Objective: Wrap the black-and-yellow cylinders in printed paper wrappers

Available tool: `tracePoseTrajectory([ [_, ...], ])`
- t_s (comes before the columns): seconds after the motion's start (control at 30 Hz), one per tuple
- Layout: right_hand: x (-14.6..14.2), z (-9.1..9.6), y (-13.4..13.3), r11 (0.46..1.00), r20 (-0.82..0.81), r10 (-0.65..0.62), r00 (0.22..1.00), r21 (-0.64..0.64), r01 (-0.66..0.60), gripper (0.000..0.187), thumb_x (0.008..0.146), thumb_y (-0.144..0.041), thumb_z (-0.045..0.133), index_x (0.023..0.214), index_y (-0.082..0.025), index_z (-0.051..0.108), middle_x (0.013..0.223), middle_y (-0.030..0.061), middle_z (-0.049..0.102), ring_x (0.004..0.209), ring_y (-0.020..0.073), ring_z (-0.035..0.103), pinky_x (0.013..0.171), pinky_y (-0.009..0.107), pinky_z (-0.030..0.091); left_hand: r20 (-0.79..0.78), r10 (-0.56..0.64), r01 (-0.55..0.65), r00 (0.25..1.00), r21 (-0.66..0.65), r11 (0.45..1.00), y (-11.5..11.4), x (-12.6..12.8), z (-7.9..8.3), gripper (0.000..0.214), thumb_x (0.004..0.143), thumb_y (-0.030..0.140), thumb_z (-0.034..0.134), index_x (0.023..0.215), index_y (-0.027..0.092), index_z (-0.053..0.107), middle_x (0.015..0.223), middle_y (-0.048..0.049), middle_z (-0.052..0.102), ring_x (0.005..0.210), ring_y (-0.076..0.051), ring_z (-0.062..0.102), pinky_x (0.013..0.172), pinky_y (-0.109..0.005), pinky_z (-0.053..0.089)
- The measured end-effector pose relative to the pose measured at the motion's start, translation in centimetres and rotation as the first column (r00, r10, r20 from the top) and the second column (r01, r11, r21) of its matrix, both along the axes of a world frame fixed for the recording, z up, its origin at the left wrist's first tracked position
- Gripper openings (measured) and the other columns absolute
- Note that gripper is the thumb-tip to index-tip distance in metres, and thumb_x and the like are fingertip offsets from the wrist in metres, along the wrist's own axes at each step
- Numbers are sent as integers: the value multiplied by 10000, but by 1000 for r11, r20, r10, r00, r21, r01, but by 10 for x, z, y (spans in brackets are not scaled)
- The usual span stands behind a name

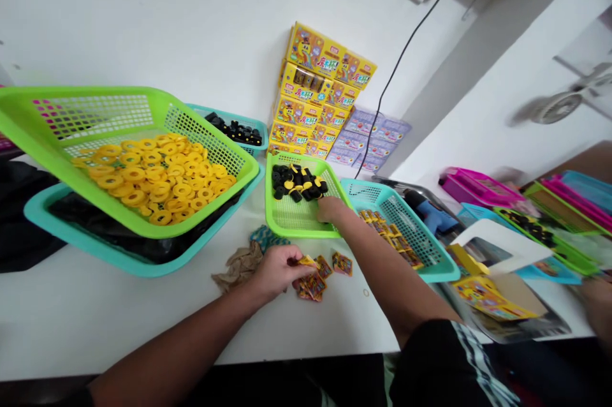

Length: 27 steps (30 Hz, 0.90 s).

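Observation:
My left hand is closed, pinching a small yellow printed packet between thumb and fingers. Just under and beside it, several more small printed packets lie loosely on the white table. My right hand reaches into a small green basket, at the right side of the black-and-yellow cylindrical pieces heaped there. Its fingers look curled, and whatever they grip is hidden. To the left of my left hand are a crumpled brown cloth and a teal patterned cloth.
A large green basket of yellow rings rests on a teal basket at left. Yellow printed boxes are stacked against the wall. A teal basket with printed packets stands right, near an opened yellow box. Another person's hand shows far right.

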State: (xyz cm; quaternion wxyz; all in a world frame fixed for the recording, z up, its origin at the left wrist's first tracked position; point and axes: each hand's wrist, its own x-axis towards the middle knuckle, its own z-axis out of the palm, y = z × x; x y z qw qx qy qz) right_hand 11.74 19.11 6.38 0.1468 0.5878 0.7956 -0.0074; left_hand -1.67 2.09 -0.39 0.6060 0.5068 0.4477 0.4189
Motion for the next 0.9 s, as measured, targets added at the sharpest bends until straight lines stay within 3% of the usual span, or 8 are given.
tracePoseTrajectory([
  [0.17,15,21,-22,994,-276,-41,960,84,67,341,765,-282,646,1077,-147,612,931,105,708,871,241,678,686,281,505,41,25,-26,999,35,999,-1,-2,6,395,626,484,777,621,167,541,483,26,565,418,-107,527,375,-203,397],
  [0.23,25,23,-47,996,-533,-32,846,49,68,305,788,-300,588,1061,-166,561,803,37,672,682,176,652,574,248,480,50,24,-27,998,58,998,-3,-3,9,379,646,472,770,627,164,549,488,27,569,416,-103,523,402,-215,423],
  [0.27,29,21,-63,999,-722,-40,691,-8,49,282,776,-302,589,1024,-176,543,735,3,636,577,146,607,510,234,453,56,20,-23,998,63,998,-4,-3,10,372,655,468,766,635,164,553,496,25,575,420,-104,528,417,-221,435],
  [0.3,32,18,-81,997,-882,-71,466,-78,5,266,750,-307,610,973,-187,529,686,-24,598,499,122,554,459,224,421,64,16,-21,998,66,998,-5,-3,10,365,663,465,762,646,163,557,508,24,582,426,-107,535,429,-225,441],
  [0.37,35,7,-116,980,-983,-172,67,-178,-95,278,683,-298,677,886,-201,513,658,-49,565,441,91,487,414,206,374,78,12,-18,997,78,997,-6,-3,12,354,670,457,760,659,161,565,528,24,589,437,-110,545,443,-230,447],
  [0.43,35,-5,-143,969,-965,-234,-117,-222,-106,309,635,-259,725,853,-205,513,667,-54,571,462,82,484,419,195,372,81,-3,-5,997,96,995,-7,-3,12,346,677,449,759,658,159,570,543,23,592,450,-109,550,455,-232,451],
  [0.7,34,-23,-166,965,-928,-259,-266,-259,-35,314,614,-214,734,872,-208,556,641,-69,572,458,77,465,424,197,346,53,-69,66,996,64,996,-10,0,10,345,684,455,761,716,143,618,539,10,613,472,-121,572,488,-247,471],
  [0.9,34,-20,-174,961,-944,-272,-187,-276,-8,330,634,-232,707,961,-198,684,657,-44,591,518,97,491,492,229,379,5,-74,73,997,51,996,-11,0,10,331,687,441,759,728,137,633,502,14,596,439,-113,537,432,-225,429],
])
